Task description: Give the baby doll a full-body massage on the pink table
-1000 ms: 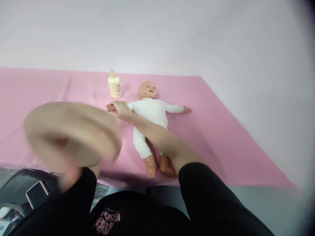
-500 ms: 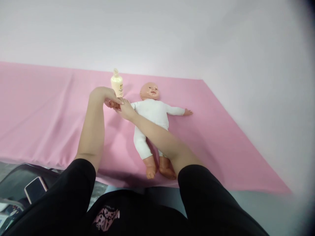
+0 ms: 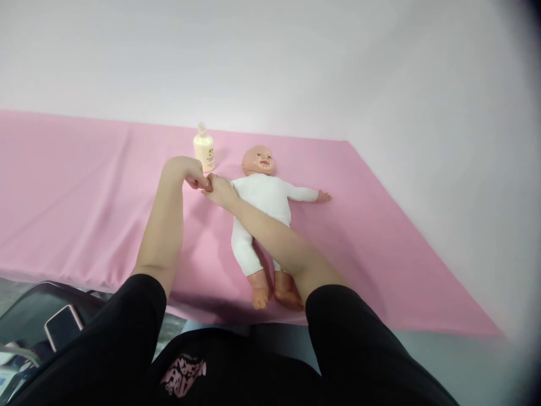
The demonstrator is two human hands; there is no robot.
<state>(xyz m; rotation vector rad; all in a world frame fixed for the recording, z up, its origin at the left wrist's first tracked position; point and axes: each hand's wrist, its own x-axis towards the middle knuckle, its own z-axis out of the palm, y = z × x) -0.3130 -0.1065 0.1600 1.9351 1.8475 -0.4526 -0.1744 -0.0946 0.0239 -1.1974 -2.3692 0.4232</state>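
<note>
A baby doll in a white cloth body lies face up on the pink sheet, its head toward the wall. My right hand is closed around the doll's arm near the wrist, on the left side of the view. Just left of it, my left hand has its fingers closed on the doll's hand, which mostly hides behind my fingers. The doll's other arm stretches out to the right. My right forearm crosses over the doll's belly and leg.
A pump bottle of pale yellow lotion stands upright just beyond my left hand. At the lower left, a phone lies on a dark chair. A white wall rises behind the table.
My left hand has shifted slightly right along the doll's hand, toward its fingers' base, and its fingers have curled in more. My right hand keeps its hold on the doll's arm.
</note>
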